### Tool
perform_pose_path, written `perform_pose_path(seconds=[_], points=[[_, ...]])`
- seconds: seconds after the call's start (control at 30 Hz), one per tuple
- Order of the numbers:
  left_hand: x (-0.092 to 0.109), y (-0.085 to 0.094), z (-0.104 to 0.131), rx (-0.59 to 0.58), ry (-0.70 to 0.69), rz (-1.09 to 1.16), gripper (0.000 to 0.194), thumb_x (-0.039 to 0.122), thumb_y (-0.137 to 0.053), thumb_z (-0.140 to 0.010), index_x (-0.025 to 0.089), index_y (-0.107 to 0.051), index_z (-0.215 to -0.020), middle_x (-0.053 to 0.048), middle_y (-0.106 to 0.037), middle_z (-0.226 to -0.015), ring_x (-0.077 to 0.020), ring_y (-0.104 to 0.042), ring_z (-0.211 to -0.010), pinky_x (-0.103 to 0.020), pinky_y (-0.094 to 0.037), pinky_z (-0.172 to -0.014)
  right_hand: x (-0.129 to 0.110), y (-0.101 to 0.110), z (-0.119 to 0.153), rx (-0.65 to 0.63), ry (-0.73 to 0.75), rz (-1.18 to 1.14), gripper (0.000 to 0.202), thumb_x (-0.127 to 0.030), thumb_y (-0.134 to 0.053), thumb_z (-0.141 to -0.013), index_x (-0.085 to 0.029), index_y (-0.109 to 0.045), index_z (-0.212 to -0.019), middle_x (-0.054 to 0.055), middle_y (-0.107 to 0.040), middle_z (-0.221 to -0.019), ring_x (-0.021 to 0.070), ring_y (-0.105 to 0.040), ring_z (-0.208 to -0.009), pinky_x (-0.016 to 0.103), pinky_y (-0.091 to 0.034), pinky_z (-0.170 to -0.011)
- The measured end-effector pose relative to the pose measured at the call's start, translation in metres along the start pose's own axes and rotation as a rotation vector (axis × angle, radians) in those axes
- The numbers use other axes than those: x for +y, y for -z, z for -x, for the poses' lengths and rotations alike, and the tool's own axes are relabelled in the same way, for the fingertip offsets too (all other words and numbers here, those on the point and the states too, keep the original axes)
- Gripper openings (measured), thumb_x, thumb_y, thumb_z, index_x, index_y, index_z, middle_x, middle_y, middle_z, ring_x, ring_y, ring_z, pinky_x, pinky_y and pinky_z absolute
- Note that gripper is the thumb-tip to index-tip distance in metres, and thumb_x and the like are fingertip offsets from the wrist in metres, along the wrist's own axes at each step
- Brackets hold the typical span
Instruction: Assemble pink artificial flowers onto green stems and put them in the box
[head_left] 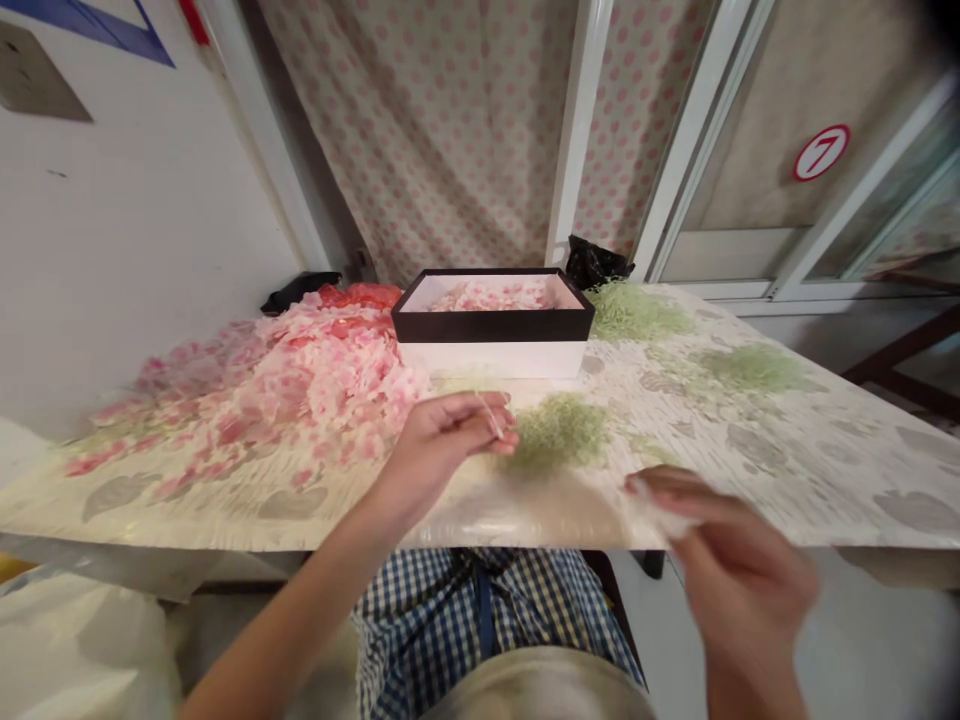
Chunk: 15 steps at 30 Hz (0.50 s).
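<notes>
My left hand (454, 428) is over the table in front of the box, its thumb and fingers pinched on a thin pale stem (491, 415). Just right of it lies a small heap of light green plastic stems (564, 430). Near the table's front edge on the right, my right hand (739, 550) is smeared by motion. Its fingers are closed around something whitish (664, 510), too blurred to name. Pink artificial blossoms (300, 380) form a large pile to the left. More of these blossoms fill part of a white box with a black rim (491, 326).
More green stems lie in heaps (637, 310) right of the box and farther right (754, 368). A black plastic bag (596, 262) sits behind the box. A patterned cloth (825, 480) covers the table. A pale sack (82, 640) stands low at left.
</notes>
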<state>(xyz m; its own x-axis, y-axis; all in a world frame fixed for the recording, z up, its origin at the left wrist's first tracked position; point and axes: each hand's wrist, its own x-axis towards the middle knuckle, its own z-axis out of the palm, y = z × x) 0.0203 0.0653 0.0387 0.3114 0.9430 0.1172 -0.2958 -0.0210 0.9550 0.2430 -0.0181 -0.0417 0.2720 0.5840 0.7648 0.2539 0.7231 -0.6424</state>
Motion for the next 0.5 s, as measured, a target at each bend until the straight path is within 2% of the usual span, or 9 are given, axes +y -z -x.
perform_pose_path(seconds=[0.07, 0.17, 0.27, 0.33, 0.5], points=[[-0.008, -0.009, 0.019, 0.002, 0.086, 0.118, 0.018, 0.019, -0.086, -0.065, 0.015, -0.078, -0.080, -0.003, -0.075, -0.075, -0.0096, -0.068, -0.061, -0.016, -0.056, -0.058, -0.022, -0.023, 0.002, -0.184, 0.035, -0.163, 0.034, 0.000, -0.057, -0.082, -0.024, -0.071, -0.102, 0.005, -0.073, -0.088, 0.0242, -0.069, -0.084, 0.046, -0.053, -0.079], [-0.022, -0.016, 0.041, 0.054, 0.207, 0.262, 0.021, 0.019, -0.090, -0.059, 0.015, -0.077, -0.075, -0.003, -0.075, -0.069, -0.0076, -0.064, -0.051, -0.014, -0.051, -0.048, -0.037, -0.037, 0.003, -0.294, -0.051, -0.304, 0.039, 0.002, -0.054, -0.083, -0.024, -0.068, -0.108, 0.004, -0.074, -0.088, 0.0210, -0.069, -0.080, 0.041, -0.054, -0.072], [-0.038, -0.021, 0.059, 0.122, 0.261, 0.372, 0.024, 0.021, -0.093, -0.054, 0.016, -0.075, -0.069, -0.002, -0.074, -0.064, -0.0071, -0.062, -0.050, -0.015, -0.052, -0.051, -0.039, -0.039, 0.005, -0.392, -0.067, -0.346, 0.037, 0.004, -0.054, -0.082, -0.024, -0.070, -0.100, 0.002, -0.072, -0.082, 0.0174, -0.068, -0.075, 0.037, -0.054, -0.070], [-0.047, -0.024, 0.070, 0.150, 0.258, 0.423, 0.025, 0.022, -0.094, -0.053, 0.017, -0.075, -0.068, 0.000, -0.074, -0.064, -0.0078, -0.065, -0.055, -0.015, -0.053, -0.056, -0.040, -0.038, 0.006, -0.437, -0.087, -0.297, 0.037, 0.006, -0.053, -0.081, -0.023, -0.071, -0.095, 0.002, -0.069, -0.087, 0.0150, -0.067, -0.078, 0.032, -0.054, -0.068], [-0.055, -0.028, 0.091, 0.139, 0.189, 0.441, 0.022, 0.017, -0.090, -0.061, 0.023, -0.076, -0.077, 0.003, -0.075, -0.067, -0.0077, -0.070, -0.065, -0.012, -0.054, -0.063, -0.044, -0.036, 0.010, -0.481, -0.135, -0.200, 0.034, 0.007, -0.055, -0.080, -0.022, -0.070, -0.090, 0.002, -0.062, -0.102, 0.0122, -0.065, -0.088, 0.026, -0.053, -0.072]])
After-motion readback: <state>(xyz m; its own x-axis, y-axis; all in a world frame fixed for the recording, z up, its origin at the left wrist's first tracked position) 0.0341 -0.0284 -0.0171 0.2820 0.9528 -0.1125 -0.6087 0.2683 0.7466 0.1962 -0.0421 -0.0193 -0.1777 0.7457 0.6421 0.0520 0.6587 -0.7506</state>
